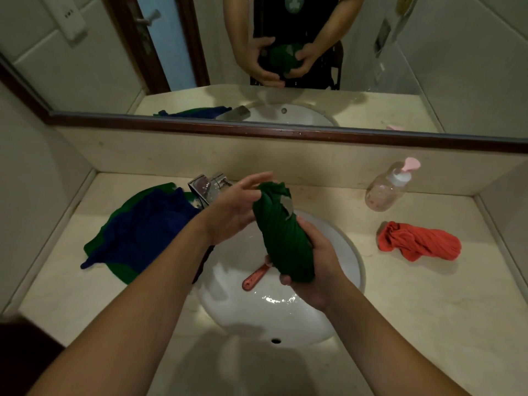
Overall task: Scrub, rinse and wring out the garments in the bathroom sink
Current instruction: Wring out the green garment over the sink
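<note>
The green garment [281, 235] is twisted into a tight roll and held upright over the white sink [285, 321], clear of the basin. The right hand [313, 271] is clamped round its lower end, fingers wrapped behind the cloth so only their tips show at the left edge. The left hand [235, 208] lies against the upper part of the roll with its fingers straight and spread, not curled round anything. Whether its thumb touches the cloth cannot be made out.

In the basin a pink brush [255, 278] shows its handle only; its head is hidden behind the roll and the right hand. The chrome tap [207, 185] is partly covered by the left hand. A dark strip hangs at the basin's left edge under the left forearm, too shadowed to name.

On the table [414, 315], left of the sink, a blue garment [148, 224] lies crumpled on top of another green cloth [123, 271]. To the right lies a twisted red garment [420, 241], and behind it a clear pump bottle [387, 188] with a pink top. The mirror [428, 67] reflects both hands on the roll; the reflection of the person is cut off at the top edge.
</note>
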